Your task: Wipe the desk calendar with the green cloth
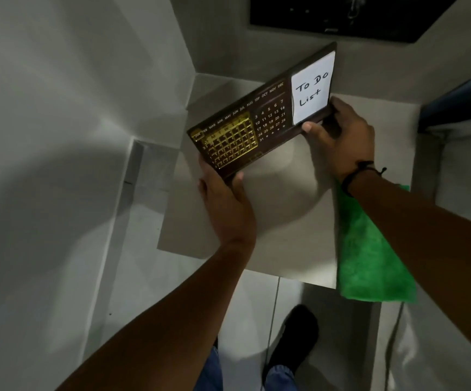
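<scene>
A dark brown desk calendar (259,117) with a gold date grid and a white "To Do List" note is held tilted above a small grey table (273,210). My left hand (226,198) grips its lower left end. My right hand (341,136) grips its right end, below the note. The green cloth (369,258) lies on the table's right edge, partly under my right forearm and hanging over the front edge. Neither hand touches the cloth.
White walls close in on the left and behind the table. A dark framed panel (341,18) hangs above. A dark blue edge (460,103) shows at the right. My feet and a cable (395,342) are on the tiled floor below.
</scene>
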